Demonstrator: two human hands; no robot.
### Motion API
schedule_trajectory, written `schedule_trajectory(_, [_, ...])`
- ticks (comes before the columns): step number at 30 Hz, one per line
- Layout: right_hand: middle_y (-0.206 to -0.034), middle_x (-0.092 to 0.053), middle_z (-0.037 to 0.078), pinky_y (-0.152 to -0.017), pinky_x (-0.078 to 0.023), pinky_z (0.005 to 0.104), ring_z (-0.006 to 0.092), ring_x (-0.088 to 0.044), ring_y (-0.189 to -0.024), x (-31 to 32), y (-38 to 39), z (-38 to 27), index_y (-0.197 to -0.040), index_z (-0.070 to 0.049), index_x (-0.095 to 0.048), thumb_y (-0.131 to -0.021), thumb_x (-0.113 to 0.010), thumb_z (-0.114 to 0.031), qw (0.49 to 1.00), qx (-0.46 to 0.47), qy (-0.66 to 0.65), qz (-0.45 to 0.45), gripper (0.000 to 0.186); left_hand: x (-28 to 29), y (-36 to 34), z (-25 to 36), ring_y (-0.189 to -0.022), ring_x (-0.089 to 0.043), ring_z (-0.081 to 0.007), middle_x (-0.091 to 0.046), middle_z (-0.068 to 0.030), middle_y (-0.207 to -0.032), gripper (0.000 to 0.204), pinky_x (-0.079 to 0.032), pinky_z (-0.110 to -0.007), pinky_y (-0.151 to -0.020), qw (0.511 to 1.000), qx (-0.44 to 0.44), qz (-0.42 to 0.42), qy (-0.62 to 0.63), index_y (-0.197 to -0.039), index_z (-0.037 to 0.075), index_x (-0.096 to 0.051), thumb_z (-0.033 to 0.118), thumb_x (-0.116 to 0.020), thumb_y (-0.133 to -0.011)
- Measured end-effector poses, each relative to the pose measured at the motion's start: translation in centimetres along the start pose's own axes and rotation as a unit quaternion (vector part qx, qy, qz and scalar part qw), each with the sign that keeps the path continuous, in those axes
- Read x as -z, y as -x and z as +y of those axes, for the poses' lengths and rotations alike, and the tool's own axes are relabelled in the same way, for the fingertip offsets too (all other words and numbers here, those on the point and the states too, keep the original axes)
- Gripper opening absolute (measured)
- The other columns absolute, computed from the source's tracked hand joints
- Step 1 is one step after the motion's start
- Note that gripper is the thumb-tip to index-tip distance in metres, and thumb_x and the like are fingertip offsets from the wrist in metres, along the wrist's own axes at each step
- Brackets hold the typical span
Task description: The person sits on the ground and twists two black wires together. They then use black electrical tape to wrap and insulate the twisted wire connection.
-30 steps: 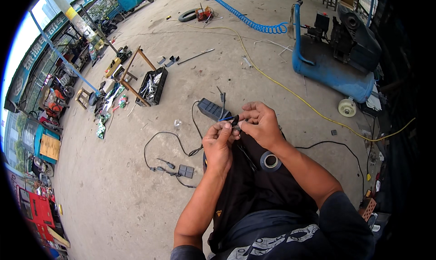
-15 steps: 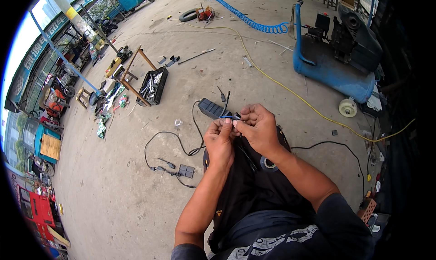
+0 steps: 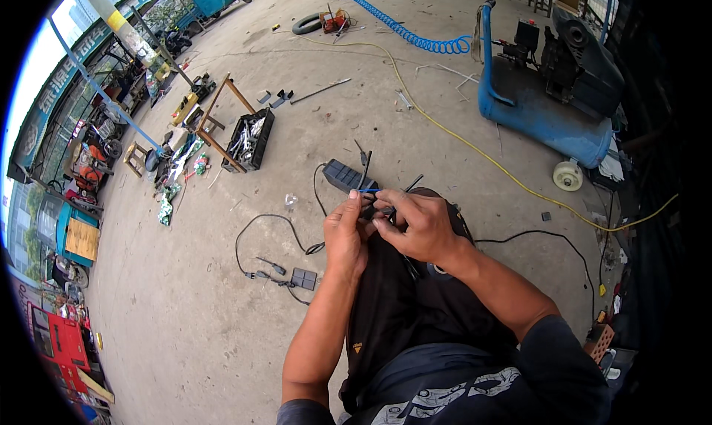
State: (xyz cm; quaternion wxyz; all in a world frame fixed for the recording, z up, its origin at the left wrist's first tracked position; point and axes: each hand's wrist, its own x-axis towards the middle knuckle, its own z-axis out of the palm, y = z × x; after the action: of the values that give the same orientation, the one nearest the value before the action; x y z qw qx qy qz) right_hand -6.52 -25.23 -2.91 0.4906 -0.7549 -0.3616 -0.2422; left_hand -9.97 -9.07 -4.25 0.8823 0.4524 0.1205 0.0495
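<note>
Above my knees, a short blue wire (image 3: 368, 190) runs between my two hands. My left hand (image 3: 344, 232) is closed, its thumb and index fingertip pinching the wire's left end, where a black cable (image 3: 367, 167) sticks up. At the other end my right hand (image 3: 421, 228) closes thumb and curled fingers around the wire. Another black cable end (image 3: 415, 182) pokes out above the right knuckles. The fingers hide where the wire meets the cables. Just beyond the hands lies a black ribbed power adapter (image 3: 343, 175) on the concrete, with its cord looping left.
Left of my knees lie a dark square block (image 3: 304, 279) and a cord with a plug (image 3: 273, 266). A black crate of tools (image 3: 248, 139) stands farther left by a wooden frame. A blue air compressor (image 3: 545, 113) stands at right; a yellow hose (image 3: 460, 136) crosses the floor.
My right hand has turned and lowered its raised fingers, and a black cable end now shows above it. My left hand has shifted slightly left, still pinching the blue wire.
</note>
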Motion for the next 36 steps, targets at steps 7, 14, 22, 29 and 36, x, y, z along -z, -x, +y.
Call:
schedule_trajectory(7, [-0.094,-0.076,0.012,-0.058,-0.054,0.0304,0.0183,-0.070,-0.062,-0.3,0.3,0.9,-0.117,0.000,-0.065,-0.081,-0.075,-0.001,0.989,-0.110,-0.095,-0.001,0.037,-0.5,0.5,0.3,-0.084,-0.070,-0.0172,-0.072,-0.0113,-0.098,0.015,-0.061,-0.029,-0.075,0.999,-0.017,0.000,-0.045,-0.107,-0.005,-0.067,0.003,-0.070,-0.095])
schedule_trajectory(14, [-0.090,-0.074,0.017,-0.065,-0.058,0.0385,0.0307,-0.073,-0.072,-1.0,0.0,0.8,-0.102,0.001,-0.069,-0.084,-0.073,-0.002,0.989,-0.113,-0.097,-0.019,0.019,0.2,0.2,-0.3,-0.089,-0.071,-0.0177,-0.072,-0.0108,-0.102,0.017,-0.059,-0.030,-0.083,0.995,-0.059,0.001,-0.085,-0.110,-0.006,-0.067,-0.006,-0.068,-0.093])
schedule_trajectory(22, [-0.081,-0.069,0.017,-0.063,-0.054,0.0423,0.0346,-0.069,-0.071,-0.9,-0.3,1.2,-0.090,0.001,-0.065,-0.085,-0.073,-0.006,0.991,-0.106,-0.070,-0.047,0.011,0.1,0.3,-1.1,-0.086,-0.066,-0.0126,-0.072,-0.0061,-0.096,0.013,-0.053,-0.025,-0.080,0.962,-0.184,0.037,-0.200,-0.102,-0.006,-0.072,-0.007,-0.071,-0.089])
schedule_trajectory(29, [-0.077,-0.066,0.017,-0.060,-0.051,0.0431,0.0356,-0.066,-0.067,-0.7,-0.5,1.1,-0.084,0.000,-0.062,-0.086,-0.073,-0.009,0.983,-0.139,-0.103,-0.067,0.014,0.0,0.1,-2.0,-0.086,-0.064,-0.0104,-0.073,-0.0051,-0.095,0.013,-0.052,-0.024,-0.079,0.933,-0.247,0.053,-0.257,-0.101,-0.007,-0.073,-0.006,-0.072,-0.089])
schedule_trajectory(36, [-0.078,-0.066,0.019,-0.063,-0.050,0.0495,0.0422,-0.065,-0.073,-1.1,-0.5,1.5,-0.087,0.000,-0.058,-0.089,-0.070,-0.010,0.994,-0.085,-0.036,-0.053,0.015,0.1,0.2,-1.8,-0.084,-0.064,-0.0103,-0.074,-0.0060,-0.096,0.014,-0.052,-0.024,-0.078,0.936,-0.213,0.083,-0.268,-0.104,-0.007,-0.073,-0.004,-0.072,-0.090])
